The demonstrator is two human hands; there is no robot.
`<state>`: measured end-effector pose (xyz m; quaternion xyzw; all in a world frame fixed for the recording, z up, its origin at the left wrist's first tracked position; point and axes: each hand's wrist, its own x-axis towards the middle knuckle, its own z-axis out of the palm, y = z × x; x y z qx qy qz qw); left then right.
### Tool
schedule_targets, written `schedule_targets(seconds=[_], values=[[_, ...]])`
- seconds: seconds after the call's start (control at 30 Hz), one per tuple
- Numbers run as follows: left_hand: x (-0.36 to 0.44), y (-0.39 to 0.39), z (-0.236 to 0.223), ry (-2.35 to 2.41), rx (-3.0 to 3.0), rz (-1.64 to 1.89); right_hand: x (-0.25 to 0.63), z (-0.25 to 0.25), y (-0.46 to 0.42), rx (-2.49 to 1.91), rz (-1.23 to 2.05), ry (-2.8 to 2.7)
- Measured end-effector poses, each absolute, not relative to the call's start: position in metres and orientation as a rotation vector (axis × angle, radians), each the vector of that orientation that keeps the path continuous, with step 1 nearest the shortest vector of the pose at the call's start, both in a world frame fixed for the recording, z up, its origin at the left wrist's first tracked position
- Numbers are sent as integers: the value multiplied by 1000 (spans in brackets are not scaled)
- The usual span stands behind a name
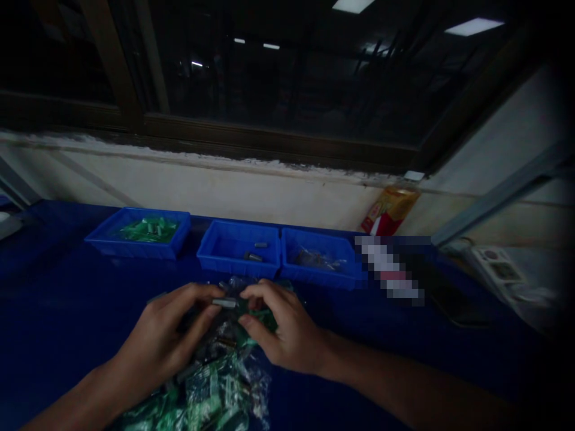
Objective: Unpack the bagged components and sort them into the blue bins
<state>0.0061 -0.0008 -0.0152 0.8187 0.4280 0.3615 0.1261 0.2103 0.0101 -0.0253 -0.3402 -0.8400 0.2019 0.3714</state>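
Note:
Between thumb and fingertips, my left hand (pixel 168 332) pinches a small silvery metal cylinder (pixel 224 303), held nearly level. My right hand (pixel 287 332) faces the cylinder's free end, its thumb and forefinger apart with a gap between them; its other fingers curl partly out of sight. Beneath both hands lies a heap of clear and green plastic bags (pixel 215 392), some with small metal pieces in or among them. The dim light blurs the details of the heap.
Along the back of the blue table stand a blue bin (pixel 177 246) with green bags, a middle bin (pixel 211 263) with a few metal cylinders, and a right bin (pixel 354 278) with clear plastic. A red and gold packet (pixel 390 209) leans by the wall. A dark flat object (pixel 453 299) lies right.

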Motion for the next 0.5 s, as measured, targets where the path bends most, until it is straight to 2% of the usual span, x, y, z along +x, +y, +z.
schedule_targets(seconds=[0.5], values=[[9, -8, -20, 1167, 2265, 862, 208, -26, 11, -704, 267, -2288]])
